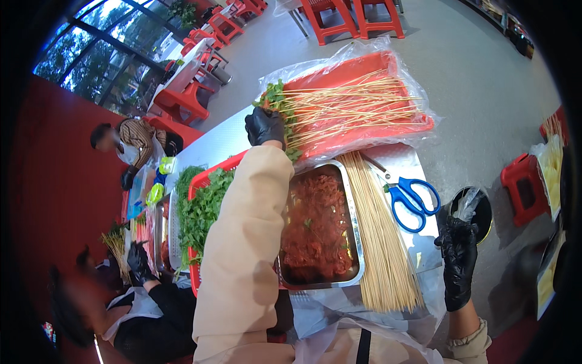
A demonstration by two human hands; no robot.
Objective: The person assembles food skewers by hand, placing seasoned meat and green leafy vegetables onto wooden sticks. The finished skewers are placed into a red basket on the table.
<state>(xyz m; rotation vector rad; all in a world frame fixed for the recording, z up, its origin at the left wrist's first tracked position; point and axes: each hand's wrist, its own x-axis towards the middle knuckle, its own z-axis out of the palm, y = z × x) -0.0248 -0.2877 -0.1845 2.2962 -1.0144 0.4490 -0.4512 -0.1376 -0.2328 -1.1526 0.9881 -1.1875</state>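
My left hand, in a black glove, is at the left end of a plastic-lined red tray, against the green herb ends of many skewers; its fingers are curled and what they hold is hidden. My right hand, also black-gloved, is low at the right beside the table edge, near a dark bin; its fingertips are bunched, and their grip is unclear. Between the arms, a steel pan holds red marinated meat. Bare bamboo sticks lie right of it, with blue-handled scissors alongside.
Leafy herbs fill a red basket under my left sleeve. Two people in black gloves are at the left, one near and one farther off. A red stool stands right of the bin.
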